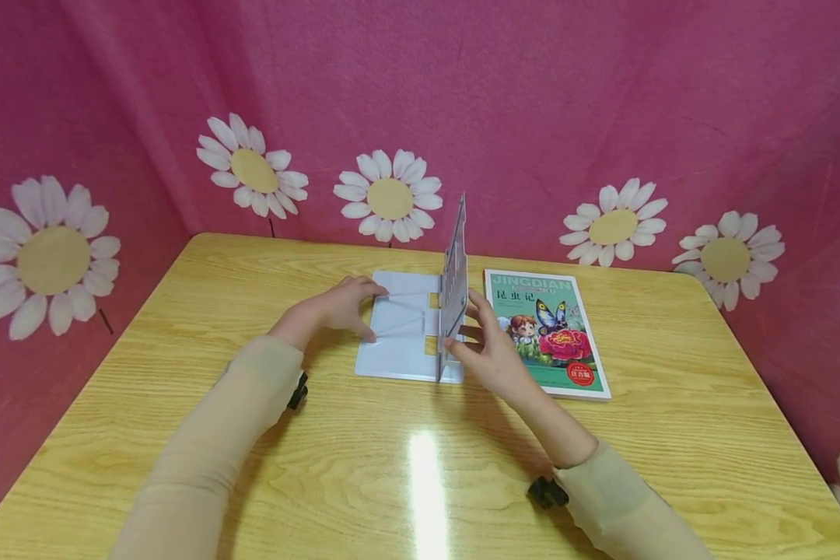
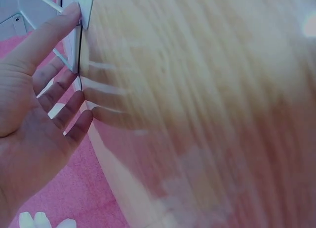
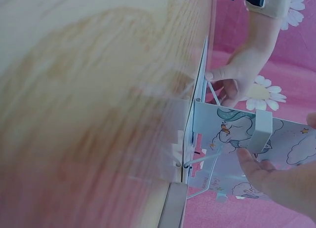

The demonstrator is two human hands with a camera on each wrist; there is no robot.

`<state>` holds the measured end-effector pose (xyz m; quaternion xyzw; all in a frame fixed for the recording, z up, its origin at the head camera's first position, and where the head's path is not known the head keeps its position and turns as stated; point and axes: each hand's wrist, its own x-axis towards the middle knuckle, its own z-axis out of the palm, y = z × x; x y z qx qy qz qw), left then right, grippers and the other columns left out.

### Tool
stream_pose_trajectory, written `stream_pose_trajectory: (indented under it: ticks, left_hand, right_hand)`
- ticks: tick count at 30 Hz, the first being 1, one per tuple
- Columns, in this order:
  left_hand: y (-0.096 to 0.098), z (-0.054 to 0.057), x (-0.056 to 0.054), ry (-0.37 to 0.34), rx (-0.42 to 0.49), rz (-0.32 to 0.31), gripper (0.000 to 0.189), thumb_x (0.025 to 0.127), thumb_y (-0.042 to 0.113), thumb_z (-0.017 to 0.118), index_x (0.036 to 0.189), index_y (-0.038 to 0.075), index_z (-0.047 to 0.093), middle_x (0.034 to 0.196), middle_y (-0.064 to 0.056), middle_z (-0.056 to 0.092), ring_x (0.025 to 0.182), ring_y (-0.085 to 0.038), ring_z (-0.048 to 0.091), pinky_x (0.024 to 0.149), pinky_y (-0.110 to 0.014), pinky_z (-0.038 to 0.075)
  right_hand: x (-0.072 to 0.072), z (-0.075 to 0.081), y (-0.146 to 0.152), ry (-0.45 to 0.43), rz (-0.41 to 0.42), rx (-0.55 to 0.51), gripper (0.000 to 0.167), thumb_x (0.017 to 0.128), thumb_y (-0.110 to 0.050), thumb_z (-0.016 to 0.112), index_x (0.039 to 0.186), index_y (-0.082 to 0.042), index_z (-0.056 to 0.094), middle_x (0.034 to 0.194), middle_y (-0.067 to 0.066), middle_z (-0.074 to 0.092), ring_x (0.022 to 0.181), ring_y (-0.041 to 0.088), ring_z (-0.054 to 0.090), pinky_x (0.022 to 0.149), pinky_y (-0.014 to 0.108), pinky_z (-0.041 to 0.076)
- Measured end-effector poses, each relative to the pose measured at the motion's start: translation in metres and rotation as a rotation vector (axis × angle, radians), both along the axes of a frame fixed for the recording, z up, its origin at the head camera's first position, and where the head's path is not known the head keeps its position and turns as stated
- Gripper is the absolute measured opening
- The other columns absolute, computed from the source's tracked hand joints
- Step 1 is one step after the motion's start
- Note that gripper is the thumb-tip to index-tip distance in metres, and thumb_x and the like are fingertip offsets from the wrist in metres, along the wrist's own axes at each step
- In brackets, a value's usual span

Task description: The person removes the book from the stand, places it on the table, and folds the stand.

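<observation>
White metal bookstand [image 1: 432, 321] flanked: flat base [image 1: 395, 354] touched by splayed left hand [image 1: 337, 306], upright printed panel [image 1: 453, 305] by splayed right hand [image 1: 491, 354].

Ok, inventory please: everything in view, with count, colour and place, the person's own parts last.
stand base: 1, white, flat on the table
upright panel: 1, pale with cartoon drawings, rising from the base
wire rods: several, exact count unclear, pale, on the stand
book: 1, green cover with butterfly, flat, right of the stand
table: 1, light wood, under everything
cloth: pink, behind and beside the table
printed daisies: 6 in the head view, white and yellow, on the cloth
wrist devices: 2, black, at the cuffs
sleeves: 2, beige, on the forearms
left hand: 1, bare, at the base's left edge
right hand: 1, bare, at the panel
</observation>
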<state>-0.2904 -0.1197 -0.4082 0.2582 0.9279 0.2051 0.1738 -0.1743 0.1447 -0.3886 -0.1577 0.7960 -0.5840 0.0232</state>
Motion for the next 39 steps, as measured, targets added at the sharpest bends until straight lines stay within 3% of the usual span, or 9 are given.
stream_pose_trajectory:
  ticks: [12, 39]
  left_hand:
    - [0.007, 0.006, 0.000, 0.012, -0.101, -0.034, 0.080, 0.072, 0.032, 0.082, 0.140, 0.012, 0.046, 0.143, -0.012, 0.036, 0.129, -0.030, 0.030, 0.111, -0.045, 0.030]
    - [0.012, 0.013, 0.000, -0.033, -0.142, -0.020, 0.076, 0.073, 0.031, 0.081, 0.139, 0.014, 0.048, 0.141, -0.012, 0.037, 0.127, -0.028, 0.031, 0.109, -0.043, 0.032]
  right_hand:
    - [0.001, -0.002, 0.001, -0.005, 0.004, 0.000, 0.076, 0.088, -0.007, 0.061, 0.150, -0.020, 0.020, 0.144, 0.021, 0.037, 0.120, 0.039, 0.051, 0.097, 0.047, 0.046]
    - [0.000, 0.001, -0.001, -0.012, 0.001, 0.017, 0.075, 0.089, -0.008, 0.062, 0.150, -0.019, 0.019, 0.145, 0.021, 0.035, 0.120, 0.039, 0.051, 0.098, 0.048, 0.045]
